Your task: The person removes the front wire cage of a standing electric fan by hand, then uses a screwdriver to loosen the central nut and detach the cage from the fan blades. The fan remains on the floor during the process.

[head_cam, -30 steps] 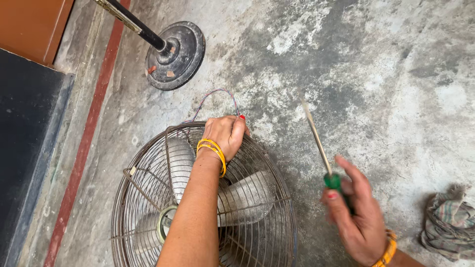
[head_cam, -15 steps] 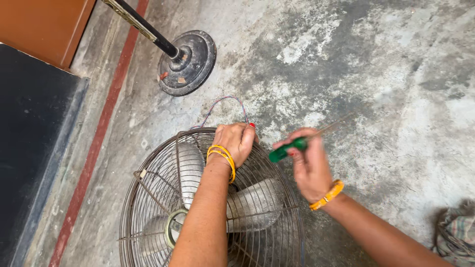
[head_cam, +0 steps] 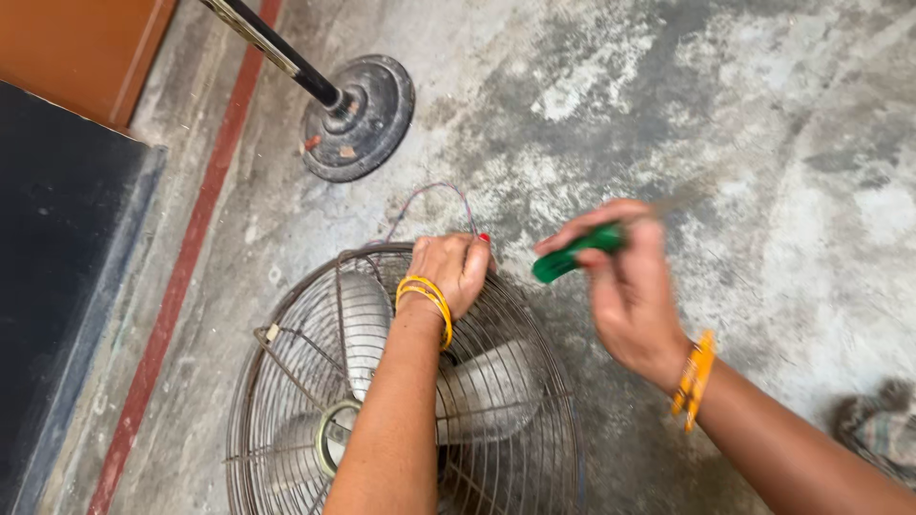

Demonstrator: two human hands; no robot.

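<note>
Fan head [head_cam: 401, 381] lies face-up on the concrete floor [head_cam: 744, 143], wire guard on top, blades visible through it. Left hand [head_cam: 453, 272] is clamped over the far rim of the guard, fingers curled round the wire ring. Right hand [head_cam: 625, 286] is closed on a green-handled screwdriver [head_cam: 572, 253], held in the air just right of the guard rim, not touching it. Shaft is motion-blurred, tip can't be made out.

Risks as I see them:
- Left-hand fingers sit right where the tool seems headed. If the tip slips off a clip or screw on the rim, it goes into knuckles.
- Guard is thin rusty wire. Prying against it could bend the ring or let it spring, pinching fingers against the blades.
- Loose thin wires [head_cam: 434, 200] trail off the far rim, near the left hand. A snag from the shaft could tear them off. Can't tell whether they connect to anything.
- Fan head just rests on the floor, held by one hand only. A hard push sideways likely skids it.
- Stand base [head_cam: 358, 116] with its pole is well apart, no issue. Rag [head_cam: 878, 429] at the right edge, likewise.
</note>
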